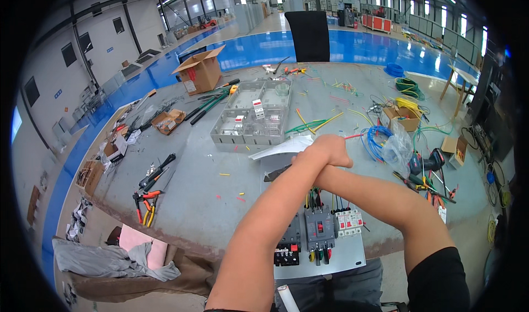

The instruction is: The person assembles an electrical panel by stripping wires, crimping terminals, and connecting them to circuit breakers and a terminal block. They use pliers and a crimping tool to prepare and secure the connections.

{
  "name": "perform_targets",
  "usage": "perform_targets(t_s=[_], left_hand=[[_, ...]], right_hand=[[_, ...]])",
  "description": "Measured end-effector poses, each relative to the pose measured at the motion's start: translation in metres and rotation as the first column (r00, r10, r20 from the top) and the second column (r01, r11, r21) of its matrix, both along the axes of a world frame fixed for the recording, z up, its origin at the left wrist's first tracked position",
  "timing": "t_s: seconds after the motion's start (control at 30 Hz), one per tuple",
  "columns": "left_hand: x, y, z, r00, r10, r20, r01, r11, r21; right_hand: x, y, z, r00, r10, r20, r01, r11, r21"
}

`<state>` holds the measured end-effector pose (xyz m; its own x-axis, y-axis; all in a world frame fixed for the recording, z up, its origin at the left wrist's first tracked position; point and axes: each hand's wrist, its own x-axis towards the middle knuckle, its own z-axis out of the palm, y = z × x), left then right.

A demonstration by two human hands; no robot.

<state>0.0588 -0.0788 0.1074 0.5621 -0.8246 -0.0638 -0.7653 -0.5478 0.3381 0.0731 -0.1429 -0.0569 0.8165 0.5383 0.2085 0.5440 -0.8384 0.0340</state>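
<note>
My forearms cross over a metal mounting plate (352, 257) at the table's near edge. My left hand (334, 150) is bent over beyond the plate, its fingers turned away and hidden. Behind my left wrist, only a sliver of my right hand (296, 159) shows, beside a curled white sheet (284, 147). What either hand holds is hidden. A dark flat piece (277, 173) lies under the sheet. Fixed to the plate are a grey circuit breaker (320, 229) with a red toggle, white miniature breakers (349, 223), and a black device (286, 255) with a red button. Coloured wires rise from their far side.
Beyond my hands stands a grey box with clear compartments (248, 138). Blue wire coils (377, 144), a plastic bag (398, 148) and a cordless drill (427, 161) lie right. Pliers (147, 206), bolt cutters (212, 104) and a cardboard box (201, 74) are left.
</note>
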Motion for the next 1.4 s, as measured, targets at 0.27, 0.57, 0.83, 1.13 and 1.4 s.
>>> perform_targets(t_s=[0.27, 0.57, 0.83, 1.13, 1.4], left_hand=[[0.033, 0.021, -0.044, 0.996, 0.014, 0.085, -0.005, 0.995, -0.102], [0.036, 0.01, -0.053, 0.989, 0.104, 0.107, -0.081, 0.977, -0.199], [0.027, 0.187, -0.066, 0.88, 0.288, -0.379, -0.447, 0.228, -0.865], [-0.009, 0.245, -0.212, 0.591, -0.167, -0.789, -0.718, 0.337, -0.609], [-0.008, 0.196, -0.221, 0.618, -0.021, -0.786, -0.77, 0.186, -0.61]], right_hand=[[-0.005, 0.058, 0.053, 0.981, -0.051, -0.187, 0.024, 0.989, -0.143], [-0.004, 0.049, 0.071, 0.994, -0.023, -0.111, 0.002, 0.983, -0.184], [-0.016, 0.045, 0.073, 0.988, -0.145, -0.053, 0.125, 0.955, -0.269], [-0.022, 0.06, 0.08, 0.997, -0.061, 0.057, 0.078, 0.915, -0.395], [-0.03, 0.045, 0.081, 0.99, -0.131, 0.052, 0.139, 0.846, -0.514]])
